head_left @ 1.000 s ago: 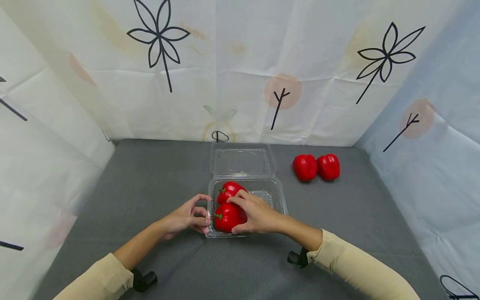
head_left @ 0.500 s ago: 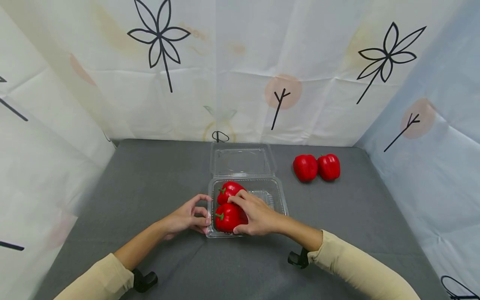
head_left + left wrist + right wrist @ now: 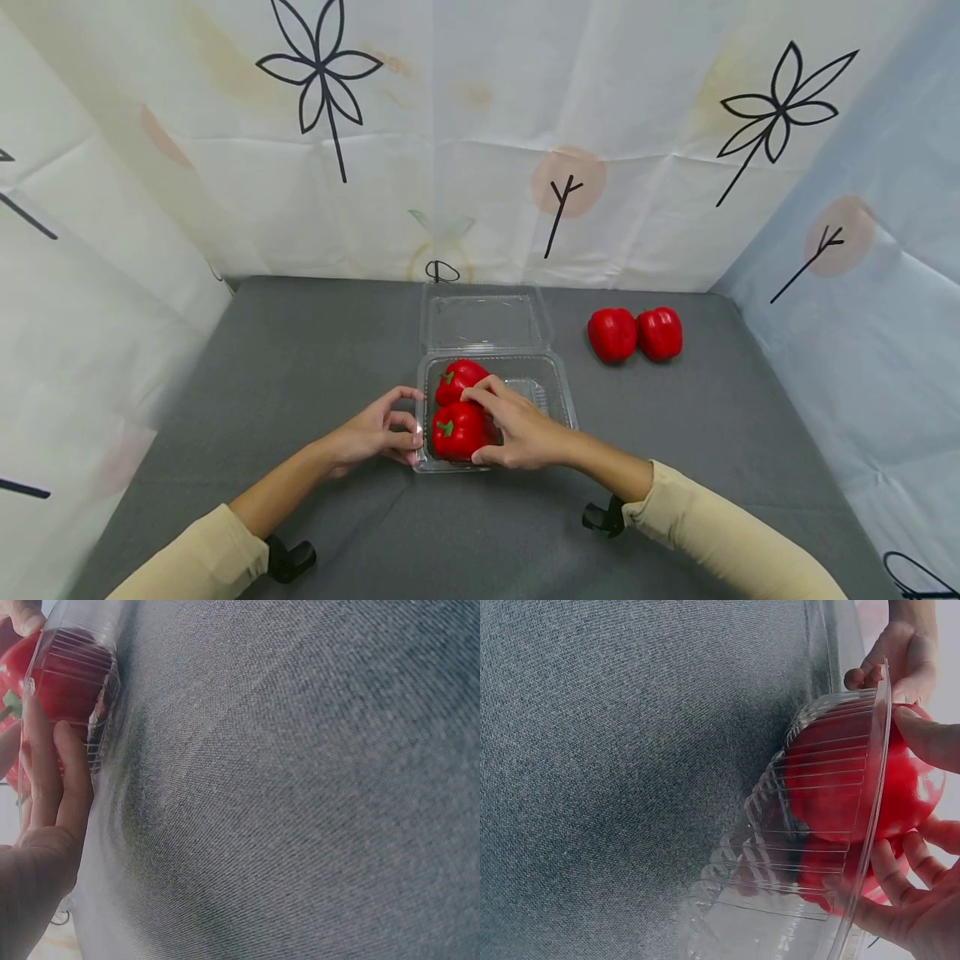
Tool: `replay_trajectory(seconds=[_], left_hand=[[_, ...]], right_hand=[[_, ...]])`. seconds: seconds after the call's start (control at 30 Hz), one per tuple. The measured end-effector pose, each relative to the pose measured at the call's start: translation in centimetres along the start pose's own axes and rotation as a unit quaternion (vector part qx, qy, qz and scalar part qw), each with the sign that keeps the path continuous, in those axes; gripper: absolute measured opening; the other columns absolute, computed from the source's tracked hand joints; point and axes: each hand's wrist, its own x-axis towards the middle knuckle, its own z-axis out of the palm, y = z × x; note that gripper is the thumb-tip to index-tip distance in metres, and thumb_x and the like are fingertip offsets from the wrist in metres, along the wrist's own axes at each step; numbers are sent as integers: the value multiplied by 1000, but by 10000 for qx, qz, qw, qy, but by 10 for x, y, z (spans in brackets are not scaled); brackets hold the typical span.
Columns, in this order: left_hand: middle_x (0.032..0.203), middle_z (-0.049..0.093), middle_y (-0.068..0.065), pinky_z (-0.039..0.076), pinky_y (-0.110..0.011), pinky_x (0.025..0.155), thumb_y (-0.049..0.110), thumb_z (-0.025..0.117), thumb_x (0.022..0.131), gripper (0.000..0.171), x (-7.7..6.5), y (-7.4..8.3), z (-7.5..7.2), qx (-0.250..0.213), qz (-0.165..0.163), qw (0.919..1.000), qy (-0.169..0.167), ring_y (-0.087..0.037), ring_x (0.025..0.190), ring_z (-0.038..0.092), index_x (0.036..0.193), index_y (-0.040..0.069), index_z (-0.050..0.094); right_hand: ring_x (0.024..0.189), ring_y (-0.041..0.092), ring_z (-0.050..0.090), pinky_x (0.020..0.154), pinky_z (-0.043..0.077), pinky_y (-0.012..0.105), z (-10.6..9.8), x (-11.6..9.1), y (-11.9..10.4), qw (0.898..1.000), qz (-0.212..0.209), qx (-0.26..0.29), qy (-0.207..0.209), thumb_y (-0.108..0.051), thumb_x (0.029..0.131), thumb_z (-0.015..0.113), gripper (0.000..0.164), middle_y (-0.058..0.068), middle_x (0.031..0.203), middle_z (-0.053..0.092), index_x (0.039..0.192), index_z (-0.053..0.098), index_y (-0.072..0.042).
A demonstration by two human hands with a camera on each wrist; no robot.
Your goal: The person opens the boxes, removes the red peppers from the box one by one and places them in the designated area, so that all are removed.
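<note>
A clear plastic clamshell container (image 3: 568,408) stands on the grey cloth with its lid (image 3: 483,323) folded back flat behind it. Two red bell peppers sit in its left half, a near one (image 3: 454,437) and a far one (image 3: 459,377). My right hand (image 3: 522,427) grips the near bell pepper from the right, thumb on its front side and fingers between the two peppers. At the container's left edge, my left hand (image 3: 369,433) holds the rim; the left wrist view shows fingers (image 3: 45,765) along the outside wall.
Two more red bell peppers, one (image 3: 612,335) beside another (image 3: 660,333), lie at the back right. White patterned curtains (image 3: 487,183) enclose the grey table (image 3: 322,342) at the back and sides.
The near bell pepper has turned a little in my right hand, its green stem shifting right and facing more upward. My right hand has moved slightly right; my left hand stays.
</note>
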Motion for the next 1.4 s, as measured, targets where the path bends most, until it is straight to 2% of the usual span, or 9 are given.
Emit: replay_trajectory(seconds=[0.2,0.43,0.53,0.77,0.87,1.1,1.4], left_hand=[[89,62,-8,59,-43,79,2,68,92,66,1,0,-1,-42,1,10000,37,-24,74,69,143,3,27],[91,63,-8,59,-43,80,4,69,92,67,1,0,-2,32,5,10000,55,-24,75,70,143,4,27],[91,63,-8,59,-43,80,4,69,92,66,1,0,-2,33,19,10000,50,-24,75,70,143,4,27],[90,62,-7,59,-42,79,3,68,92,66,1,-1,-2,5,40,10000,40,-23,73,69,143,4,27],[90,62,-7,59,-42,78,3,68,92,66,1,0,-2,37,25,10000,72,-23,73,69,143,4,28],[89,62,-6,59,-41,76,1,68,92,66,1,1,-1,33,49,9999,82,-22,72,69,144,3,27],[89,63,-6,59,-41,75,-1,67,91,67,2,0,0,54,125,9999,75,-21,70,68,144,2,26]], right_hand=[[116,19,49,92,53,41,-3,-1,1,9998,41,168,-14,-20,81,83,71,2,130,46,139,45,-10],[118,21,51,96,51,48,-6,-3,4,9986,28,528,-29,-16,83,81,71,4,132,49,141,42,-9],[116,21,52,95,51,48,-7,-3,7,9977,-81,674,-51,-18,84,80,70,4,132,50,141,42,-9],[120,27,54,94,52,48,-14,-5,15,9887,-194,1473,-185,-16,85,78,69,6,135,48,142,40,-9],[120,28,54,94,53,47,-19,-7,14,9871,-220,1580,-151,-16,85,78,70,5,136,48,143,40,-10],[118,28,55,90,54,44,-37,-17,13,9884,-427,1445,187,-18,84,79,68,4,135,50,141,45,-11],[109,24,56,86,56,42,-60,-35,25,9914,-149,969,867,-21,79,82,66,-1,130,53,137,50,-14]])
